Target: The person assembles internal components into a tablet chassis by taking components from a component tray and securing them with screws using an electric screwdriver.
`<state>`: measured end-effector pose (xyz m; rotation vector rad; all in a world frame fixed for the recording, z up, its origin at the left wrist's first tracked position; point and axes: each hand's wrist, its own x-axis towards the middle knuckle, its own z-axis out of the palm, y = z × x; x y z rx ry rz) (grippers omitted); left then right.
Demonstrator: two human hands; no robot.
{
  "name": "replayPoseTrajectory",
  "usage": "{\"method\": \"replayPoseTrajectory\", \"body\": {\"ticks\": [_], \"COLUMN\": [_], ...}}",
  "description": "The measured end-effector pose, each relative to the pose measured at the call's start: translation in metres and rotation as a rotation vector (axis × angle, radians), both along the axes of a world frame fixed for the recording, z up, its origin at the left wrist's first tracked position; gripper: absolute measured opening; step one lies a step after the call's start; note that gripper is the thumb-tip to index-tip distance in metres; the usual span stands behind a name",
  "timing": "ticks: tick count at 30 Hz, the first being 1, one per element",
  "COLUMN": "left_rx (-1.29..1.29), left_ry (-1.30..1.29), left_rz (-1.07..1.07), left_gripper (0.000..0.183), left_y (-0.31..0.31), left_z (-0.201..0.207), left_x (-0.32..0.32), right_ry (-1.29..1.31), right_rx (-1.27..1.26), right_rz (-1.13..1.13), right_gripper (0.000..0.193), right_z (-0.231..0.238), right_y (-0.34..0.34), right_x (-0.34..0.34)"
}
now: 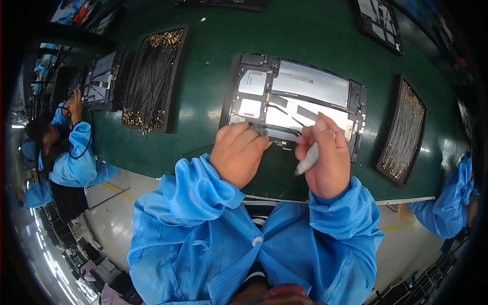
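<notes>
An opened tablet-like device (311, 76) lies before me, its silver panels, dark frame and thin black cables showing. My left hand (238, 155) rests at its lower left edge with the fingers curled down and closed. Whatever those fingertips pinch is hidden beneath them. My right hand (329, 160) is closed around a slim tool with a white grip (308, 159), held over the lower middle of the device. The grip's tapered rear end sticks out below the fingers. The kind of tool cannot be made out, since the fingers cover part of it.
On the green table (203, 91), a dark tray (152, 81) of black cables with gold ends stands left, and another cable tray (401, 132) right. Further devices lie far right (378, 23) and left (101, 79). A co-worker (68, 147) sits left; a blue sleeve (445, 203) shows right.
</notes>
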<state>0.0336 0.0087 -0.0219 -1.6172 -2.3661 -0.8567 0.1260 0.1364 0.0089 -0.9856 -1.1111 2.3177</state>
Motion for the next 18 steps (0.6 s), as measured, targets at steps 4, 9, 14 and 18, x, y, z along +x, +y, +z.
{"method": "replayPoseTrajectory", "body": {"ticks": [4, 9, 14, 18], "left_rx": [-0.023, -0.081, -0.083, -0.104], "left_ry": [-0.020, 0.000, 0.015, 0.024], "left_rz": [-0.007, 0.016, 0.024, 0.026], "left_gripper": [0.021, 0.021, 0.020, 0.021], "left_y": [0.003, 0.002, 0.003, 0.003], "left_z": [0.004, 0.007, 0.006, 0.005], "left_x": [0.000, 0.003, 0.004, 0.004], "right_ry": [-0.055, 0.057, 0.140, 0.133], "right_rx": [0.371, 0.736, 0.937, 0.869], "right_rz": [-0.060, -0.127, -0.144, -0.128], "right_gripper": [0.034, 0.027, 0.022, 0.019], "right_z": [-0.008, -0.031, -0.039, -0.036], "right_y": [-0.005, -0.014, -0.016, -0.017], "right_x": [-0.009, -0.011, -0.012, -0.011]}}
